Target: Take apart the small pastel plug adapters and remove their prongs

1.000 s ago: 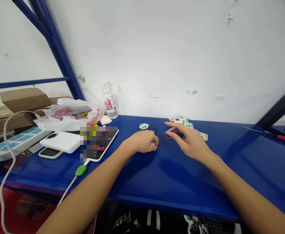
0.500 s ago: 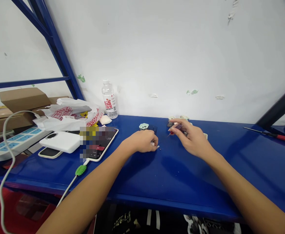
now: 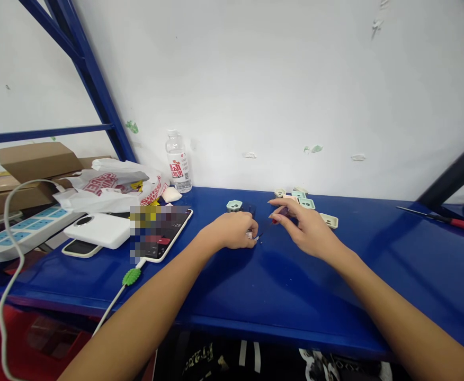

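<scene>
My left hand (image 3: 234, 230) rests low over the blue tabletop, its fingers closed on a small pale, partly see-through piece (image 3: 250, 233) that is mostly hidden. My right hand (image 3: 301, 225) is to the right, thumb and fingertips pinching a small tool (image 3: 283, 211) with a dark red, see-through handle. A thin dark tip shows beside my left fingertips; whether it touches the piece I cannot tell. Just behind my left hand stands a pale green eight-sided case (image 3: 234, 204) with dark round openings. Next to it is a dark see-through part (image 3: 249, 208).
Several small pastel cases (image 3: 306, 203) sit behind my right hand. A red-handled screwdriver (image 3: 454, 221) lies far right. On the left are a phone (image 3: 172, 233) on a cable, a white power bank (image 3: 97, 231), a power strip (image 3: 29, 233), plastic bags (image 3: 108, 185) and a water bottle (image 3: 178, 164).
My right hand has come slightly left and nearer, with the tool's tip now at my left fingertips. The cases behind it show more fully. My left hand has stayed in place.
</scene>
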Tool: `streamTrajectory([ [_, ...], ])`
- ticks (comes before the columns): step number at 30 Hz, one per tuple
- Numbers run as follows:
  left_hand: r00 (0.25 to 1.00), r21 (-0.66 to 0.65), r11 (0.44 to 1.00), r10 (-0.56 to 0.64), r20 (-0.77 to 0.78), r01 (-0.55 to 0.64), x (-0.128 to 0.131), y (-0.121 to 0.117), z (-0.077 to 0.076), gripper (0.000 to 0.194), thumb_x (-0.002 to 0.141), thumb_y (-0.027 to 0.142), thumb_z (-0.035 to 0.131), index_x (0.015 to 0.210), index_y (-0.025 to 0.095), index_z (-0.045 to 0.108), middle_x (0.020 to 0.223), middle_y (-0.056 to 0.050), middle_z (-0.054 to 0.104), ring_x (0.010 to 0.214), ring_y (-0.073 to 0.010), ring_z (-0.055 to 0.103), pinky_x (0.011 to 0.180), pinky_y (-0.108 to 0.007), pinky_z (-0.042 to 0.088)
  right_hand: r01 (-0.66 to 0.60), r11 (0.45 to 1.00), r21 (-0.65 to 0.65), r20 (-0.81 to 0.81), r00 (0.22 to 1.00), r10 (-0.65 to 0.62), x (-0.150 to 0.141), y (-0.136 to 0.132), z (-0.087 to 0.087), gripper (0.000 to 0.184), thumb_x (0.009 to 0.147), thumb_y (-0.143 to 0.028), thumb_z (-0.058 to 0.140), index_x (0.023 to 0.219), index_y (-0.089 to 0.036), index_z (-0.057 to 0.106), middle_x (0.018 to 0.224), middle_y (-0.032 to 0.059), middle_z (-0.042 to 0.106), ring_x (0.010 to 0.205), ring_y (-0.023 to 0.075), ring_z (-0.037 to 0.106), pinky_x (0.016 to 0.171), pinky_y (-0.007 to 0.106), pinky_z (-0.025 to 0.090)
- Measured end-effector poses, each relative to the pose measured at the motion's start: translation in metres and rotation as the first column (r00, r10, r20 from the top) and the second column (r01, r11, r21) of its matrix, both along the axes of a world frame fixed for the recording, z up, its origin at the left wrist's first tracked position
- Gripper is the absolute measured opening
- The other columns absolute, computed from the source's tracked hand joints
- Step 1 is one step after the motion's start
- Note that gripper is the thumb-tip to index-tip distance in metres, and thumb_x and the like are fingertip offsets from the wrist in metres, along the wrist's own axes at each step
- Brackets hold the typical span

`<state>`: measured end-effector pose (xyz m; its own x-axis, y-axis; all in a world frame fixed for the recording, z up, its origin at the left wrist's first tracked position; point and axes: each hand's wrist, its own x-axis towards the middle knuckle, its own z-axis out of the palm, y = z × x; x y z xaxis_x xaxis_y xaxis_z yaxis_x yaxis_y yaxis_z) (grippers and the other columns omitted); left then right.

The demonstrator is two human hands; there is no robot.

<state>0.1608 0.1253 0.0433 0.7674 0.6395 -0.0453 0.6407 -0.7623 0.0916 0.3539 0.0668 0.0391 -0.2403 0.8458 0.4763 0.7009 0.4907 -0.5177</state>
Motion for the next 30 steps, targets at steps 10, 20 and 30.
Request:
streamTrajectory([
  [10,1.0,0.002,1.0,-0.009,-0.003,0.009,0.001,-0.001,0.002,0.016,0.074,0.03,0.055,0.084,0.023,0.066,0.094,-0.004,0.06,0.084,-0.0195,0.059,0.065,-0.026,0.043,0.001,1.0,0.012,-0.005,1.0,-0.001,0.0,-0.005,0.003,0.027,0.095,-0.03,0.044,0.121,-0.024,0.051,0.09,0.0043,0.068,0.083,0.0205,0.066,0.071,0.031,0.049],
  [20,0.999,0.007,0.999,-0.049,0.012,0.049,0.0,0.0,0.001,0.019,0.075,0.022,0.052,0.082,0.023,0.07,0.091,-0.004,0.061,0.079,-0.0174,0.059,0.063,-0.025,0.041,0.035,0.999,0.035,-0.035,0.999,-0.034,0.003,-0.004,0.002,0.027,0.095,-0.032,0.046,0.12,-0.025,0.052,0.089,0.0036,0.068,0.081,0.0193,0.066,0.07,0.031,0.049],
  [30,0.991,-0.028,0.995,-0.09,0.1,0.094,-0.002,0.004,0.001,0.018,0.076,0.022,0.056,0.084,0.023,0.071,0.09,-0.003,0.06,0.082,-0.0166,0.058,0.068,-0.025,0.04,-0.089,0.993,-0.072,0.119,0.988,0.098,0.013,-0.002,0.004,0.029,0.099,-0.028,0.028,0.118,-0.022,0.05,0.09,0.0053,0.059,0.079,0.018,0.059,0.07,0.032,0.047],
])
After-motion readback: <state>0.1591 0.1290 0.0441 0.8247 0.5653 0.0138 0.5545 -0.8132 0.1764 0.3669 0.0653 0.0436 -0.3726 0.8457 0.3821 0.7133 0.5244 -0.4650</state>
